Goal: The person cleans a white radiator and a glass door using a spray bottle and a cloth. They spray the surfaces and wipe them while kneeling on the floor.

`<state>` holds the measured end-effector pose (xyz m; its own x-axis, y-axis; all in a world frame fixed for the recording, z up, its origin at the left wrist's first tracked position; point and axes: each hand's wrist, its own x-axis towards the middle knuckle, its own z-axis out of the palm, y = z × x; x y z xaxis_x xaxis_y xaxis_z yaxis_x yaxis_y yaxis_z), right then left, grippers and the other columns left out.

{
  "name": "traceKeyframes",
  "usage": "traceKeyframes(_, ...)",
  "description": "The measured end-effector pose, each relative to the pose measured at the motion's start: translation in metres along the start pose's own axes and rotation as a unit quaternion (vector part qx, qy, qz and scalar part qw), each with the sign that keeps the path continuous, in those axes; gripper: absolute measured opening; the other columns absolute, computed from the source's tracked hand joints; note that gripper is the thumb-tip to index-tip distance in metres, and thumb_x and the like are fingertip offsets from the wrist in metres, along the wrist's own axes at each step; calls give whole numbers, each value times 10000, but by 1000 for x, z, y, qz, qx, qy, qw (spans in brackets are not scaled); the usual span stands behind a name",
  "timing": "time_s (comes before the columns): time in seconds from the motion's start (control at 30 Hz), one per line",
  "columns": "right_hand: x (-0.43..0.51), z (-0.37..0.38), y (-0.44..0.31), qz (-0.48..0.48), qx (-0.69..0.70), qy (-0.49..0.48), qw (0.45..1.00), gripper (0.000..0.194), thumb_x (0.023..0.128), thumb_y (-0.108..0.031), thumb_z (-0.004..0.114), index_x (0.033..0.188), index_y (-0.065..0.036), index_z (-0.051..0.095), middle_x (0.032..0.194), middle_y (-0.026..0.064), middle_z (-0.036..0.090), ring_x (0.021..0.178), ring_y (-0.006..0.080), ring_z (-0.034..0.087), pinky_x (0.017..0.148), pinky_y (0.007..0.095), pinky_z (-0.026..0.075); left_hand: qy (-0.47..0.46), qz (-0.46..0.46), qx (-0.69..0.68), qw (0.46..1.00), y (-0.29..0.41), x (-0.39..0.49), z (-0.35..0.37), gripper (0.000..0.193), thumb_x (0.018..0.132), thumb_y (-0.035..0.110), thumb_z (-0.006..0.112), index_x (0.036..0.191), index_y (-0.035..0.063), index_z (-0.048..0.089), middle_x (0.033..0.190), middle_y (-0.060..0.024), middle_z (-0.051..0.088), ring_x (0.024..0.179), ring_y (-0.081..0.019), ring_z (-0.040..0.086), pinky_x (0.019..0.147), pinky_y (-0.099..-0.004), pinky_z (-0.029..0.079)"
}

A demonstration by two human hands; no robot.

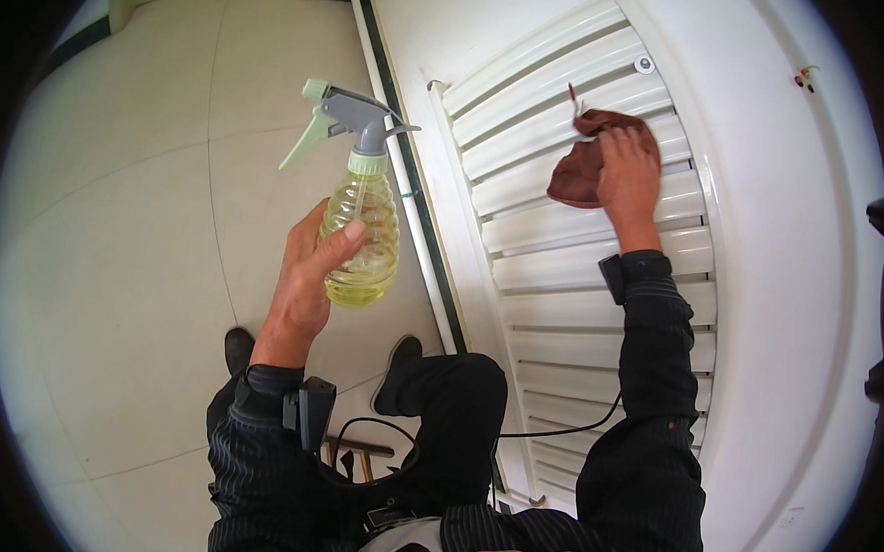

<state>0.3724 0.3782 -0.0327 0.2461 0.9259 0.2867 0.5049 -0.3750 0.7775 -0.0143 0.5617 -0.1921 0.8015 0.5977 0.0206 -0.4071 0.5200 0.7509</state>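
Observation:
My left hand (307, 271) is wrapped around a clear, ribbed spray bottle (362, 258) with a little yellowish liquid in the bottom. Its grey and pale green trigger head (352, 119) points to the left, and no finger is on the trigger. On the right, my right hand (630, 169) presses a reddish-brown cloth (580, 175) against the upper part of a white slatted radiator (559, 276). The cloth is bunched, with a loose strip sticking up at its top edge. My right fingertips lie on top of the cloth.
A white pipe (409, 183) runs along the wall's foot beside the radiator. Pale floor tiles (121, 265) spread to the left. A black cable (561, 432) hangs between my right arm and body. Wires with red ends (805, 79) stick out of the white wall (770, 287).

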Motion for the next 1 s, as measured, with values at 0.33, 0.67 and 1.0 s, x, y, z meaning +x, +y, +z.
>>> traceKeyframes(0.33, -36, 76, -124, -107, 118, -123, 979, 346, 920, -158, 602, 1259, -133, 665, 1279, 82, 674, 1112, 248, 669, 936, 390, 480, 19, -1, -2, 1000, 0, 1, 1, 664, 918, 457, 688, 1314, -66, 585, 1131, -133, 681, 1018, -210, 660, 918, -345, 523)
traceKeyframes(0.67, -15, 22, -24, -52, 48, -57, 996, 415, 884, -136, 643, 1299, -136, 655, 1414, 76, 632, 1377, 301, 536, 1108, 503, 394, 27, 7, -4, 1000, 0, -1, -1, 661, 914, 471, 708, 1299, -54, 593, 1126, -124, 678, 1027, -209, 659, 925, -351, 520)
traceKeyframes(1.0, -19, 4, 8, -6, 34, 27, 999, 524, 874, -115, 611, 1398, -125, 618, 1494, 97, 570, 1468, 344, 445, 1082, 512, 423, 11, 17, -17, 1000, 1, -2, 4, 647, 935, 458, 675, 1319, -55, 582, 1145, -131, 668, 1034, -208, 657, 922, -350, 521)
